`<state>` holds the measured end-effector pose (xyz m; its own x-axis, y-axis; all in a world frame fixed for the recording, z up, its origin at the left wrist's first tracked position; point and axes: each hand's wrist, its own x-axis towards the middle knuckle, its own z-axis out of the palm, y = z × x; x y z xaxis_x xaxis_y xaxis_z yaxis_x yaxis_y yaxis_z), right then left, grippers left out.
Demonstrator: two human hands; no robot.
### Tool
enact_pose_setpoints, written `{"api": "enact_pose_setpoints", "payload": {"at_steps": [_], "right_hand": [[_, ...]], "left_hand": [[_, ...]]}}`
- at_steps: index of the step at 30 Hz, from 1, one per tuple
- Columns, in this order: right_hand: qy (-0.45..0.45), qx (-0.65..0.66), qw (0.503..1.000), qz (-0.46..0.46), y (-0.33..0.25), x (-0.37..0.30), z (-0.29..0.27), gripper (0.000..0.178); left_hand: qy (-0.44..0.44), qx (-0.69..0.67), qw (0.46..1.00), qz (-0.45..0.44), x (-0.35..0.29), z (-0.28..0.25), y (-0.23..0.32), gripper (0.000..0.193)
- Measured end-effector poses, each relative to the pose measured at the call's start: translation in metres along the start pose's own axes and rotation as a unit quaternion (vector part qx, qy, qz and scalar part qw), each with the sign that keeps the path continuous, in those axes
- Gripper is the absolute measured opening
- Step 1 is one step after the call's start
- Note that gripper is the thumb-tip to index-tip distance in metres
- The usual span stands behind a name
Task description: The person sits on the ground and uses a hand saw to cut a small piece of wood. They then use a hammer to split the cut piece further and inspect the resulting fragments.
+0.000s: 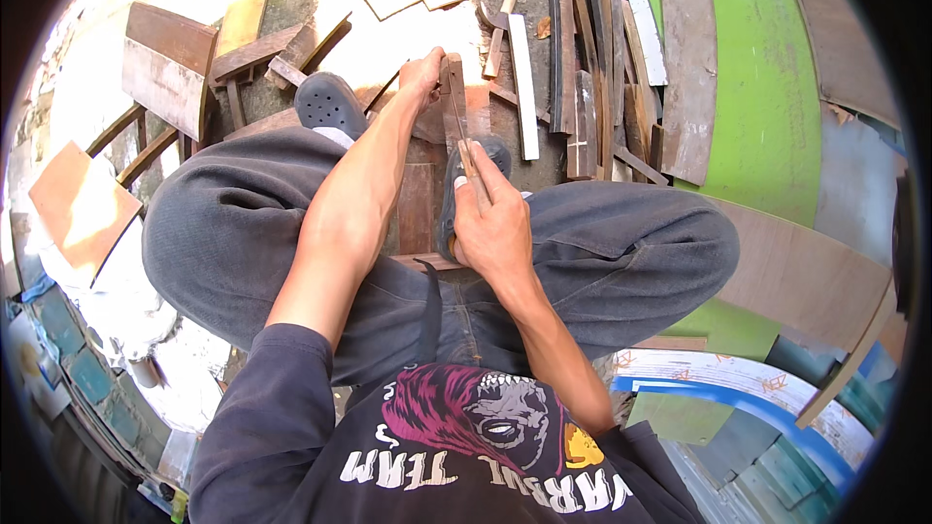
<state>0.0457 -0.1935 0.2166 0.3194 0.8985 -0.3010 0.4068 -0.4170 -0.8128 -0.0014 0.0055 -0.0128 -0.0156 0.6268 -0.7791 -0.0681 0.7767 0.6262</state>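
Seen from above, a person in a dark printed T-shirt [505, 427] at 6 o'clock and dark grey trousers [233, 233] sits with knees spread toward 9 and 3 o'clock, working between the feet. The left hand [421, 76], between 11 and 12 o'clock, is curled around the upper end of a narrow strip of wood [453, 87], which points toward 12 o'clock just above the centre. The right hand [493, 225], near the centre, is clenched around the handle of a slim tool [470, 169] that points toward 12 o'clock, its far end against or just beside the strip; exactly what kind of tool is too small to tell. A dark shoe with round holes [330, 103] shows between 10 and 11 o'clock; the other shoe is partly hidden by the right hand. Near 12 o'clock on the ground lies what looks like a hammer [502, 21], with a white strip [523, 87] just beside it toward 1 o'clock. A bundle of long wooden pieces [589, 68] lies at 1 o'clock, a green panel [762, 87] at 2, a tan board [83, 209] at 9, and jumbled wooden blocks [165, 73] at 10.
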Motion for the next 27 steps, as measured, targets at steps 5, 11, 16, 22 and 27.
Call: {"api": "enact_pose_setpoints", "payload": {"at_steps": [5, 11, 16, 22, 27], "right_hand": [[0.016, -0.014, 0.999, 0.032, 0.022, 0.023, -0.029, 0.045], [0.008, 0.022, 0.998, 0.061, 0.033, 0.027, -0.039, 0.045], [0.024, 0.05, 0.995, 0.083, 0.037, 0.021, -0.05, 0.045], [0.008, 0.055, 0.997, 0.055, 0.032, 0.005, -0.045, 0.045], [0.002, 0.05, 0.999, 0.01, 0.03, -0.012, -0.035, 0.044]], "left_hand": [[0.0, 0.074, 0.997, 0.006, 0.012, 0.011, -0.002, 0.039], [0.037, 0.218, 0.975, 0.035, 0.051, 0.016, -0.018, 0.068], [0.024, 0.228, 0.97, 0.078, 0.032, 0.03, -0.015, 0.064], [0.046, 0.202, 0.973, 0.106, 0.021, 0.019, -0.019, 0.062], [0.057, 0.232, 0.962, 0.134, -0.003, 0.012, -0.018, 0.058]]}}
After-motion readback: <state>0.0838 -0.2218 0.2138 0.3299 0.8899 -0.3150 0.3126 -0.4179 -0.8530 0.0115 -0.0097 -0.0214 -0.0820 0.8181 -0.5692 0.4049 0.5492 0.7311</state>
